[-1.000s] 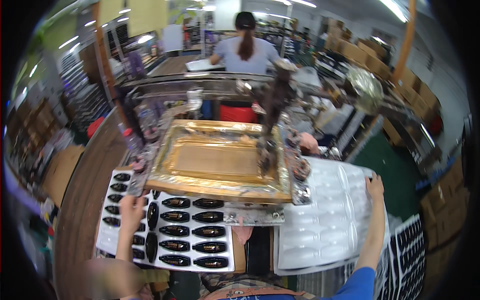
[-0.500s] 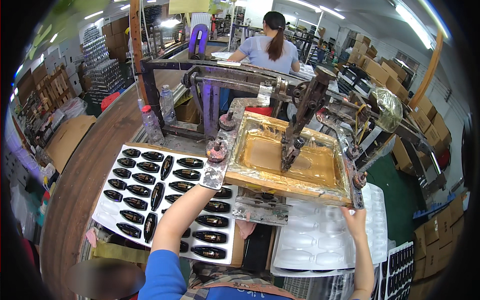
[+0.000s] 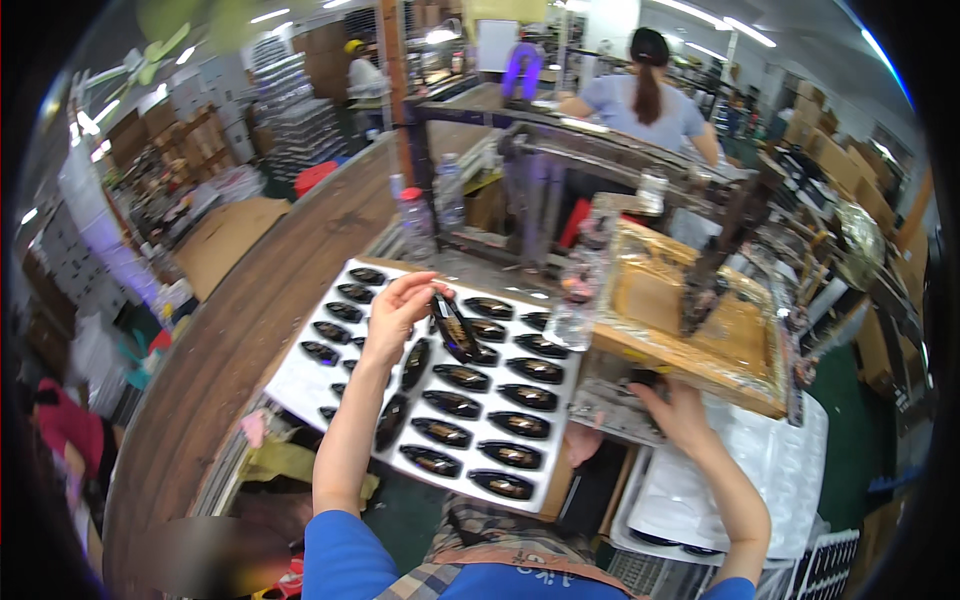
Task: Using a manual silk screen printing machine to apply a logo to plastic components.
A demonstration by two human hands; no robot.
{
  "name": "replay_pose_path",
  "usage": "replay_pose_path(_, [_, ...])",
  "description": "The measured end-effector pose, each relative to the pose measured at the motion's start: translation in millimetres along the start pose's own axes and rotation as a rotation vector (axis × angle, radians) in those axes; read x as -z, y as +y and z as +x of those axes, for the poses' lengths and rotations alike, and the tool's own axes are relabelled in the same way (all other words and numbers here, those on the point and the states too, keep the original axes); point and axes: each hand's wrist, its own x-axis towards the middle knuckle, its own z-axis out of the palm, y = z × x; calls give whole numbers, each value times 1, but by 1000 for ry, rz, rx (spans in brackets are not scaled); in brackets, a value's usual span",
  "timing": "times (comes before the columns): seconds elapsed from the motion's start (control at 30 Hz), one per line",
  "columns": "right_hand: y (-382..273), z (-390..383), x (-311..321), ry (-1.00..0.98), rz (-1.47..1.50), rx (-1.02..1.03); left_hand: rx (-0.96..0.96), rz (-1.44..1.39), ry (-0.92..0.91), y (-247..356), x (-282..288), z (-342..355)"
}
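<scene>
My left hand (image 3: 392, 318) pinches one end of a glossy black oval piece (image 3: 455, 332) with gold print, holding it tilted above a white tray (image 3: 303, 378). Rows of similar black pieces lie in that tray. Under the front edge of a wood-framed printing screen (image 3: 690, 366) reaches my right hand (image 3: 684, 412), beside a metal fixture (image 3: 612, 395). Something dark shows by its thumb, but the fingers are largely hidden by the screen frame. Yellow-brown ink coats the screen's inside.
Stacked white moulded trays (image 3: 740, 480) lie at the right, below the screen. A red-capped bottle (image 3: 415, 225) stands behind the left tray. The press's dark metal bar (image 3: 600, 140) crosses behind. A co-worker (image 3: 655, 105) sits farther back.
My left hand has left the screen frame's left side and now holds a black piece over the tray. My right hand has moved from the frame's right corner to underneath it. The view has turned left.
</scene>
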Motion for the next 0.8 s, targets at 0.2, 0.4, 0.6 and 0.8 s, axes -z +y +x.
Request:
replay_pose_path(0.2, [18, -32, 11, 82, -58, 85, -132, 186, 517, 19, 186, -73])
replay_pose_path(0.4, [37, -81, 52, 209, 18, -152, -69, 130, 701, -19, 269, -120])
replay_pose_path(0.6, [37, -106, 57, 369, 80, -182, 13, 205, 746, -47, 307, -111])
replay_pose_path(0.8, [45, -134, 62, 388, 130, -254, -32, 1348, 847, -48, 303, -106])
